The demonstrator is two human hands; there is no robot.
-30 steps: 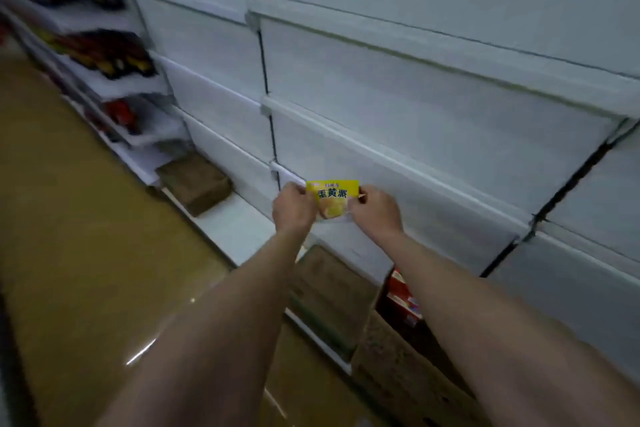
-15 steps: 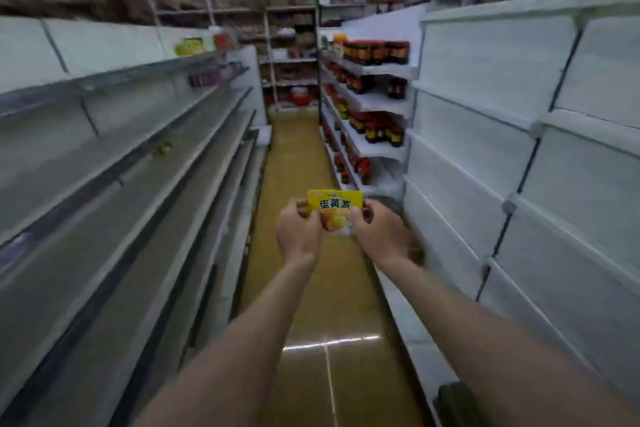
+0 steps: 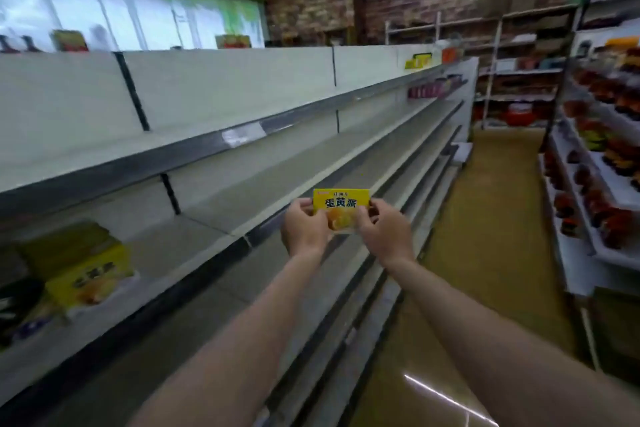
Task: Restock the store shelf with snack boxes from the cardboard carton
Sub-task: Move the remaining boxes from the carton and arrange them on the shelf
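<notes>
A small yellow snack box (image 3: pixel 341 206) with blue lettering is held upright between both hands at arm's length, in front of the long white shelf unit (image 3: pixel 242 191) on the left. My left hand (image 3: pixel 304 230) grips its left end and my right hand (image 3: pixel 384 230) grips its right end. More yellow snack boxes (image 3: pixel 81 267) of the same kind stand stacked on the middle shelf at the far left, blurred. The cardboard carton is out of view.
The left unit's shelves run mostly bare toward the aisle's far end, with a few pink and yellow goods (image 3: pixel 429 88) there. A stocked shelf of dark jars (image 3: pixel 602 198) lines the right. The yellow floor (image 3: pixel 485 239) lies between, with racks and a brick wall beyond.
The view has swung left, from the right-hand shelves and carton, past the aisle, to the left shelf unit. Both hands kept the yellow box between them throughout.
</notes>
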